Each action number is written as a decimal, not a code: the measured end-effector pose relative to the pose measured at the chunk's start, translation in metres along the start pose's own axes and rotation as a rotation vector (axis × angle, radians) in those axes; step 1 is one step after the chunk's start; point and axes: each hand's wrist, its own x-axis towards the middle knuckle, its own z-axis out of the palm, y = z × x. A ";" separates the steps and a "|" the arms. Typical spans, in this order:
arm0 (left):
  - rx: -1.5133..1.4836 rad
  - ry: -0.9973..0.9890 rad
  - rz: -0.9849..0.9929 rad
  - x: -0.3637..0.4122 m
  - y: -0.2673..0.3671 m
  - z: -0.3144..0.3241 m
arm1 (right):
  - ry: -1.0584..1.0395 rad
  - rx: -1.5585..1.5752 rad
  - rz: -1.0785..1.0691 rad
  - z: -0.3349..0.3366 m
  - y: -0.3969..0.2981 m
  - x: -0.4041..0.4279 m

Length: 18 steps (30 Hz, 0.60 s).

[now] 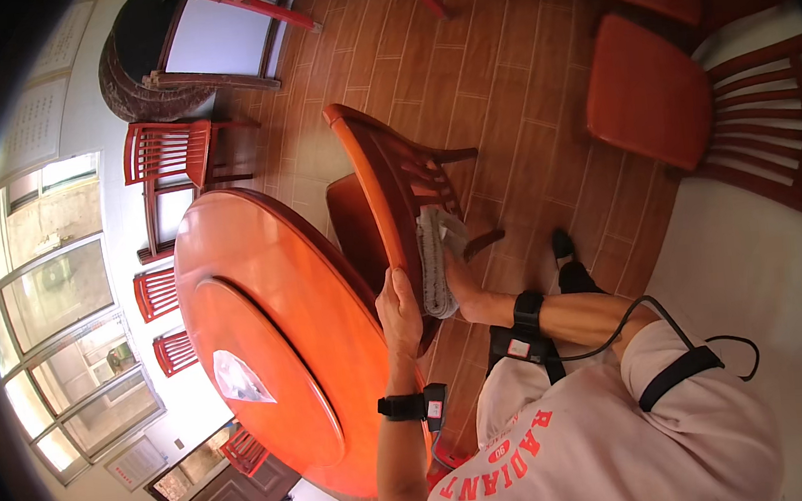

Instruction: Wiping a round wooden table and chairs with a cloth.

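My left hand (400, 311) grips the end of the curved top rail of a red-brown wooden chair (364, 175). The chair stands close to a round table, with its slatted back towards me. In my right hand (468, 295) is a grey, fluffy cleaning pad (435, 269) with a pale backing. Its long fluffy side faces the chair back, right beside the top rail; whether it touches the wood I cannot tell. The fingers of my right hand are partly hidden behind the pad.
The glossy round table (354, 369) carries a turntable (268, 369) with a clear plastic bag (240, 377) on it. Chairs with red seats (648, 93) line the wall at right. More chairs (167, 153) stand on the far side. Brown plank-patterned tiles (500, 77) cover the floor.
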 end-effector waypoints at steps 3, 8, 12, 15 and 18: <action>-0.006 0.043 -0.038 -0.013 -0.016 -0.010 | 0.031 -0.221 -0.206 0.044 -0.039 -0.039; 0.062 -0.025 0.048 -0.009 -0.003 0.001 | -0.032 -0.405 -0.757 0.067 -0.116 0.043; -0.005 -0.046 0.036 -0.013 0.013 0.006 | -0.258 -0.545 -0.852 0.096 -0.181 0.113; -0.028 -0.089 -0.097 -0.023 0.014 -0.005 | -0.148 -0.550 -0.774 0.110 -0.173 0.142; -0.052 -0.090 -0.048 -0.035 0.008 -0.002 | -0.127 -0.524 -0.506 0.074 -0.156 0.184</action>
